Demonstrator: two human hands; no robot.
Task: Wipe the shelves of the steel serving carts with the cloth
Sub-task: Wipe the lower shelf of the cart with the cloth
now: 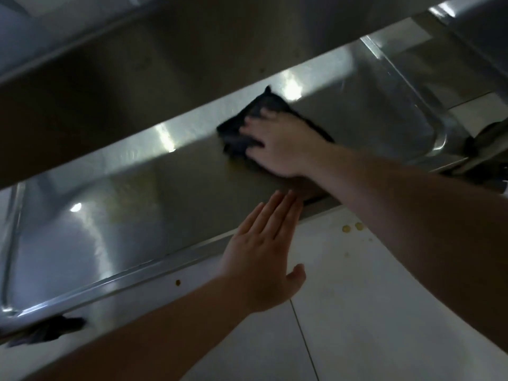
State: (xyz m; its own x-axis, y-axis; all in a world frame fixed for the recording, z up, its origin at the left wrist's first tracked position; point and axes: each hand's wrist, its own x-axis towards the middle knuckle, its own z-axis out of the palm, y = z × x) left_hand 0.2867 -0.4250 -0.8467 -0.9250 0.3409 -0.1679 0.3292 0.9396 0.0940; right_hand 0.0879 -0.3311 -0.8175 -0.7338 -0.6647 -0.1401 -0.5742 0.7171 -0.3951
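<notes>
Head view: a pale tiled floor (357, 298) lies below a steel serving cart, with a few yellowish spots (347, 229) on the tiles close to the cart's edge. An upper shelf (137, 64) overhangs the lower shelf (110, 215), leaving the lower one in partial shade.

My right hand (277, 144) lies flat on the dark cloth (242, 127), fingers spread and pressing it down onto the lower shelf, toward the shelf's far side and right of its middle. My left hand (264, 254) hovers at the near rim (137, 268) of that shelf, fingers straight and held together, thumb out, holding nothing; whether the fingertips touch the steel I cannot tell.

Progress, as a judgement: wiping of the lower shelf is under way. A faint yellowish film (129, 199) shows on the steel left of the cloth, so that area probably remains to be covered. The right portion looks cleaner, but glare prevents confirmation. The condition of the upper shelf's top cannot be assessed; only its underside shows.
</notes>
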